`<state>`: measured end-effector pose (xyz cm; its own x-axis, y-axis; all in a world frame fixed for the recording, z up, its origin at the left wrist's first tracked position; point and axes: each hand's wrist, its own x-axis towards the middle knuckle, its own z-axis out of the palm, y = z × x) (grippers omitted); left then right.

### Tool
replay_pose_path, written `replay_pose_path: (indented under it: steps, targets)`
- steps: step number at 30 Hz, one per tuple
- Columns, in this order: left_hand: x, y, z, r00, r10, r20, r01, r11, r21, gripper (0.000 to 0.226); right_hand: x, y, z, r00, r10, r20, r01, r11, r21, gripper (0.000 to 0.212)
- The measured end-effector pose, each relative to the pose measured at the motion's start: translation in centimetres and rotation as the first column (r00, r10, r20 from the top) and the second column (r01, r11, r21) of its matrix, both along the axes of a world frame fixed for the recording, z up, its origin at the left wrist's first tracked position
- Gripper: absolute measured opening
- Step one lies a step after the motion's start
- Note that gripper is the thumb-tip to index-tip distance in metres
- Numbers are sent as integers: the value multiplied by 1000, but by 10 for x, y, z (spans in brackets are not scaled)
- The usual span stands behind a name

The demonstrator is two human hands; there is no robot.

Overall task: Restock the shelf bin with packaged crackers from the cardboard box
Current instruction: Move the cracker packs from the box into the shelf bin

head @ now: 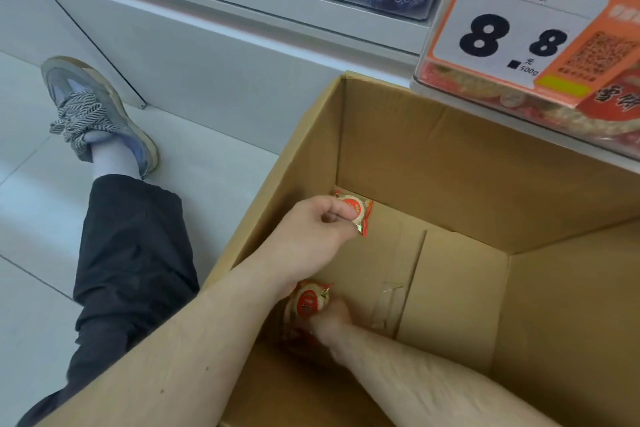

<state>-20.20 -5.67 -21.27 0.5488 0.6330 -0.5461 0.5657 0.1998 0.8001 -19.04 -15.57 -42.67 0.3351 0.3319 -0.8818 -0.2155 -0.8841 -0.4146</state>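
With one red-and-gold cracker packet (pixel 356 210) pinched by the left hand (pixel 317 236) at the brown cardboard box's (pixel 450 163) far-left corner and another (pixel 306 305) gripped by the right hand (pixel 332 321) near its left wall, both should be lifted clear together toward the clear shelf bin (pixel 526 94).

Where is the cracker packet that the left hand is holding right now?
In the head view, the cracker packet sits in the far left corner of the cardboard box, pinched by the left hand.

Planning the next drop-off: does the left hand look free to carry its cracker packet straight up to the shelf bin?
Probably yes. The left hand grips a cracker packet inside the open-topped cardboard box, and the shelf bin overhangs only the box's far corner.
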Motion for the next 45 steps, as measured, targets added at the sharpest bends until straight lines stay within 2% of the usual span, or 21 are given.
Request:
replay_pose_path:
  steps: [4,7,9,11,13,15,16,19,23,25,29,32,35,37,40,45]
  targets:
    - [1,2,1,995,98,-5,-98,994,-42,9,-10,11,-4,996,73,48,-71,996,-53,69]
    - [1,3,2,986,167,-3,-167,984,-64,9,-7,12,-4,998,10,-58,-11,1000,-12,73]
    - [1,3,3,978,211,5,-209,974,-90,10,12,16,-6,997,73,7,-73,997,19,62]
    - [2,4,4,971,238,6,-236,965,-110,13,44,27,0,972,194,129,-207,974,94,52]
    - [3,5,5,971,241,-2,-239,963,-121,16,80,41,13,891,338,304,-390,912,129,45]
    - [4,4,5,974,225,-8,-225,967,-117,16,111,62,26,710,481,514,-583,811,47,46]
    - [4,4,5,976,216,-6,-215,970,-115,16,122,74,29,618,553,559,-650,759,-33,50]
    - [2,3,3,981,195,-14,-196,974,-113,16,145,101,26,457,712,533,-744,634,-209,61]
    - [-1,3,-2,983,182,-33,-184,979,-85,14,147,105,15,374,813,446,-770,541,-339,70]
    - [0,3,-2,984,173,-42,-176,981,-79,15,141,98,17,420,794,439,-746,578,-330,68]
    - [1,2,1,986,161,-47,-165,982,-90,15,123,71,19,648,652,393,-642,746,-180,61]
    - [0,1,1,987,152,-59,-157,984,-89,15,108,61,20,704,610,363,-592,787,-174,60]
    - [-1,0,1,988,137,-64,-143,986,-89,15,97,58,3,824,467,320,-462,882,-96,49]
    - [-3,1,3,988,141,-62,-146,985,-89,16,97,55,-4,888,396,234,-398,916,-40,41]
    - [-5,2,6,987,151,-49,-155,983,-99,18,101,44,32,925,355,133,-367,926,85,21]
    - [-5,0,14,991,130,-4,-130,990,-55,17,123,11,136,941,287,177,-321,923,213,25]
